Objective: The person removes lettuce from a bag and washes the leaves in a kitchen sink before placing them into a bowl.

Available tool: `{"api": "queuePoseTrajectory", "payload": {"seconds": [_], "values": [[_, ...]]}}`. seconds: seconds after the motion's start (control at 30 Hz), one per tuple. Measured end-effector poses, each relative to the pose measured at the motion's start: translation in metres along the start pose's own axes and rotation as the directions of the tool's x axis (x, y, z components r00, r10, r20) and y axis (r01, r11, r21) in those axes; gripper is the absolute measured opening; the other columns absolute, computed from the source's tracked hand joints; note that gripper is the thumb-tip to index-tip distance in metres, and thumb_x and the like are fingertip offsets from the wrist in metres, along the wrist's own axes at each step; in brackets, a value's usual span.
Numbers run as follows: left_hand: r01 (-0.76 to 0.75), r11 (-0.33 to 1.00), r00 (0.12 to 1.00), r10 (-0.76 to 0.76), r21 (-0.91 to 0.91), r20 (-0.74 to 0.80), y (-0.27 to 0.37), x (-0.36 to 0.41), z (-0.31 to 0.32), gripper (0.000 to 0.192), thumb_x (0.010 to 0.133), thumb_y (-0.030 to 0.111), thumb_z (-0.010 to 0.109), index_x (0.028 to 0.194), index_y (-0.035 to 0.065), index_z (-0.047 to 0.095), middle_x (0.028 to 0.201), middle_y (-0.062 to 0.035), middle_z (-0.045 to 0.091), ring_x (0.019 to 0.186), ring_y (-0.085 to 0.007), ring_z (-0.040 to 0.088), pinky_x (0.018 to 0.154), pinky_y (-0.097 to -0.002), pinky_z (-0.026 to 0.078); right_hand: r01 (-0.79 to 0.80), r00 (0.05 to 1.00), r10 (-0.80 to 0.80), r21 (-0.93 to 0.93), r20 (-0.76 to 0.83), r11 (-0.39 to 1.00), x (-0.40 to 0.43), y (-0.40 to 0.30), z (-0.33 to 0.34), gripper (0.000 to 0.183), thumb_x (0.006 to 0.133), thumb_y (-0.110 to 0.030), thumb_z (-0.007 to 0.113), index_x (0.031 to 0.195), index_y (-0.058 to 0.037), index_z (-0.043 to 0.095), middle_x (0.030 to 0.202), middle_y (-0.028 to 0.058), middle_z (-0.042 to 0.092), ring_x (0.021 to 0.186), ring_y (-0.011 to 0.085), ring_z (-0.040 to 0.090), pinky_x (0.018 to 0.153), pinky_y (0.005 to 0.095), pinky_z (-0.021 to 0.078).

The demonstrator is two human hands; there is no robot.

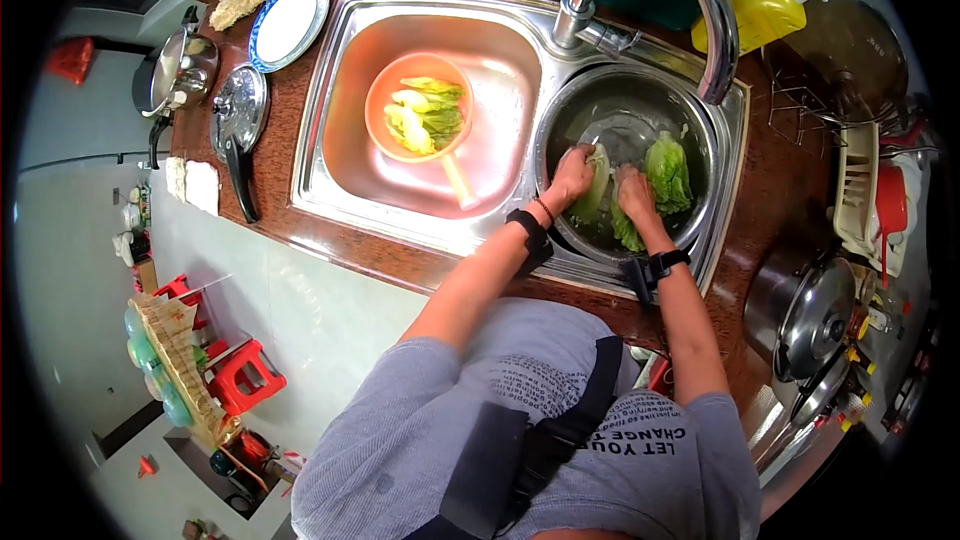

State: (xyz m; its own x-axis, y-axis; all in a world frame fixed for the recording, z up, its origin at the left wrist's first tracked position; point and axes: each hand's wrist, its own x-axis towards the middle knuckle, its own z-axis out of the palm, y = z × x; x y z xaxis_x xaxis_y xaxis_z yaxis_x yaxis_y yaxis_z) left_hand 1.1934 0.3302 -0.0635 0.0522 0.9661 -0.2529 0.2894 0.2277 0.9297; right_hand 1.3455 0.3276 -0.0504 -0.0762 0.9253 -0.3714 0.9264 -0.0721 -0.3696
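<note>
Both hands are inside a round stainless steel basin (705, 116) of water, set in the right sink bowl. My left hand (574, 171) grips a pale green lettuce leaf (598, 186) near the basin's left side. Close beside it, my right hand (635, 193) has its fingers closed on another lettuce leaf (627, 232), partly hidden below the hand. A larger green leaf (667, 176) lies to the right, apart from my fingers. In the left sink bowl (506, 112) sits an orange plastic dipper (375, 126) with several yellow-green leaves (426, 116) in it.
A chrome faucet (720, 22) arches over the basin's right rim. Left of the sink lie a blue-rimmed plate (285, 22) and a pressure cooker lid (238, 109). A yellow pump bottle (754, 7) stands behind; a lidded steel pot (799, 315) is to the right.
</note>
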Motion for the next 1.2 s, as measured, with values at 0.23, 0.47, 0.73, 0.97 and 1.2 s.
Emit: {"api": "queuePoseTrajectory", "payload": {"seconds": [0.23,0.47,0.73,0.97,1.2], "values": [[-0.25,0.941,0.914,0.307,0.229,-0.266,0.037,-0.012,-0.002,0.029,0.072,0.016,0.061,0.097,0.0017,0.055,0.088,-0.0155,0.047,0.087,-0.0317,0.045,0.076,-0.0377,0.038,0.062,0.993,-0.014,0.41,-0.119,0.91,0.008,-0.004,-0.014,0.027,0.084,-0.025,0.044,0.089,-0.0013,0.056,0.081,0.0218,0.057,0.077,0.0385,0.055,0.064,0.042,0.0424],[-0.132,0.947,0.987,0.099,-0.292,-0.122,0.015,0.015,0.003,0.026,0.078,0.013,0.058,0.1,-0.002,0.057,0.084,-0.0068,0.06,0.072,-0.0085,0.053,0.062,-0.0212,0.044,0.24,0.969,-0.15,0.597,-0.198,0.766,0.023,-0.008,-0.006,0.022,0.078,-0.007,0.043,0.096,0.0006,0.052,0.091,0.0206,0.057,0.085,0.0298,0.055,0.078,0.0345,0.0411],[-0.091,0.994,0.995,0.089,0.056,0.034,0.025,0.019,0.01,0.02,0.074,0.016,0.06,0.077,-0.0031,0.058,0.062,-0.0097,0.058,0.057,-0.0151,0.055,0.053,-0.0274,0.042,0.059,0.996,-0.027,0.424,-0.079,0.904,0.01,0.004,-0.016,0.024,0.077,-0.017,0.05,0.093,0.0002,0.051,0.09,0.0216,0.058,0.086,0.0372,0.054,0.075,0.0402,0.0426],[-0.143,0.908,0.989,0.144,0.394,0.026,0.011,0.014,0.02,0.012,0.073,0.011,0.053,0.079,0.0007,0.056,0.074,-0.0218,0.058,0.071,-0.0391,0.056,0.063,-0.0446,0.044,-0.112,0.977,0.08,0.155,0.2,0.982,0.001,0.007,-0.011,0.034,0.079,-0.026,0.048,0.096,0.0038,0.054,0.091,0.0251,0.056,0.089,0.0391,0.053,0.075,0.0428,0.042],[-0.072,0.951,0.991,0.101,0.301,-0.083,0.03,0.014,0.006,0.011,0.074,0.009,0.052,0.079,0.0,0.055,0.073,-0.0215,0.058,0.07,-0.0395,0.056,0.062,-0.0446,0.043,0.264,0.962,-0.213,0.383,-0.173,0.885,-0.002,0.011,0.009,0.027,0.078,-0.013,0.048,0.101,0.0012,0.05,0.092,0.0232,0.055,0.088,0.0404,0.051,0.074,0.0417,0.0418]]}}
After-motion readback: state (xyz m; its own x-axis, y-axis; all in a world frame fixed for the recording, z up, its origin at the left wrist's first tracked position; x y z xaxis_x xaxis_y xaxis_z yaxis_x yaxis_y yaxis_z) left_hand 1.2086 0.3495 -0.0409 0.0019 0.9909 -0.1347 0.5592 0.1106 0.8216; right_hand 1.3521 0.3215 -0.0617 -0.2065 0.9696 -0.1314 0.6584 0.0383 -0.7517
